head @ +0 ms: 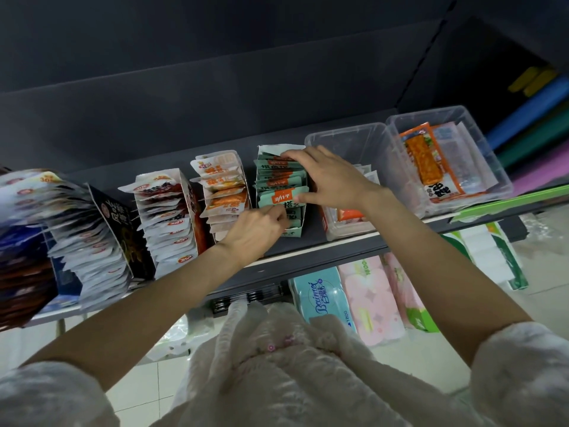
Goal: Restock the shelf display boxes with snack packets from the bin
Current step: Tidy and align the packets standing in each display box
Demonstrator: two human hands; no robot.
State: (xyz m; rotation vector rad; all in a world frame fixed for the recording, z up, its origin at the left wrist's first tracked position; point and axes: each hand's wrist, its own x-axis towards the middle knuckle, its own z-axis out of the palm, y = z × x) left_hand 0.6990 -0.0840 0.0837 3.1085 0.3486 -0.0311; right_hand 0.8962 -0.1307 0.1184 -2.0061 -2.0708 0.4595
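A green display box (294, 232) on the dark shelf holds a row of teal snack packets (278, 180) with orange labels. My left hand (257, 231) pinches the front packets at the box's near end. My right hand (328, 177) spans the row, fingertips on the rear packets and thumb against the front packet (281, 197). Left of it stand an orange-packet box (224, 186) and a red-packet box (167, 217). A clear plastic bin (348, 140), partly hidden by my right hand, holds a few packets.
A second clear bin (489, 155) at the far right holds orange snack packs. More packed display boxes (89, 235) fill the shelf's left end. Tissue packs (326, 297) lie on the lower level. The shelf's front edge (308, 257) runs below my hands.
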